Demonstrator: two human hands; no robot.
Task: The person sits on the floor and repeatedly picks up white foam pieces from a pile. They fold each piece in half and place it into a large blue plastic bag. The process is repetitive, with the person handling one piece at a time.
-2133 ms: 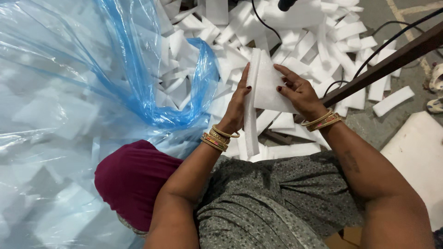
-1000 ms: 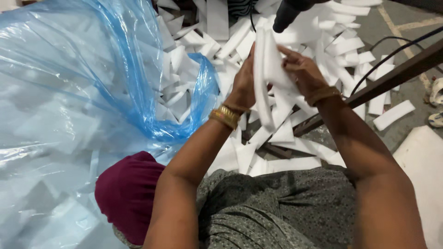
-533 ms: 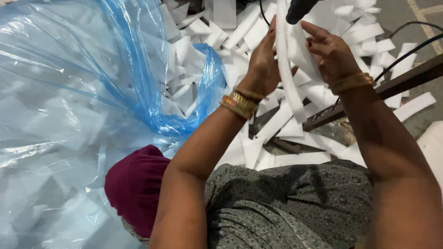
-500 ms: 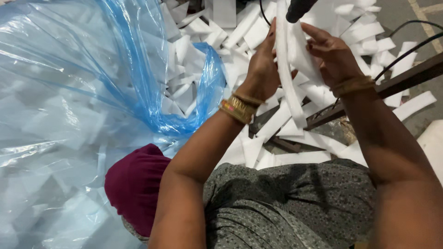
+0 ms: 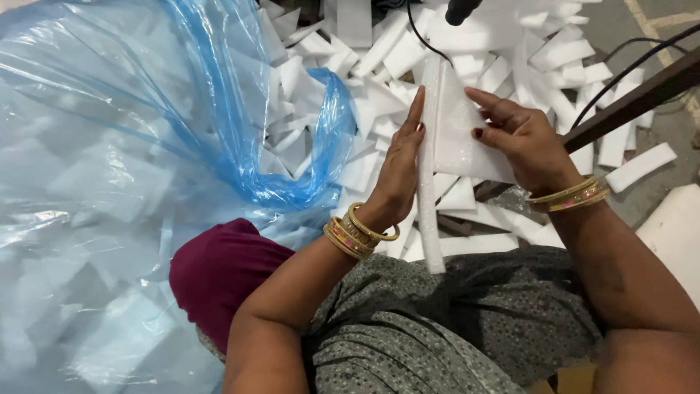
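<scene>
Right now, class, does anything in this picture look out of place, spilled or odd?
White foam strips lie strewn in a loose heap on the floor beside the blue plastic bag, pointing every way. The left hand and right hand hold a small stack of foam pieces; nothing looks damaged.

A packing workshop: white foam strips (image 5: 554,55) lie heaped over the concrete floor (image 5: 660,120) at upper right, a big blue plastic bag (image 5: 109,146) fills the left.
</scene>
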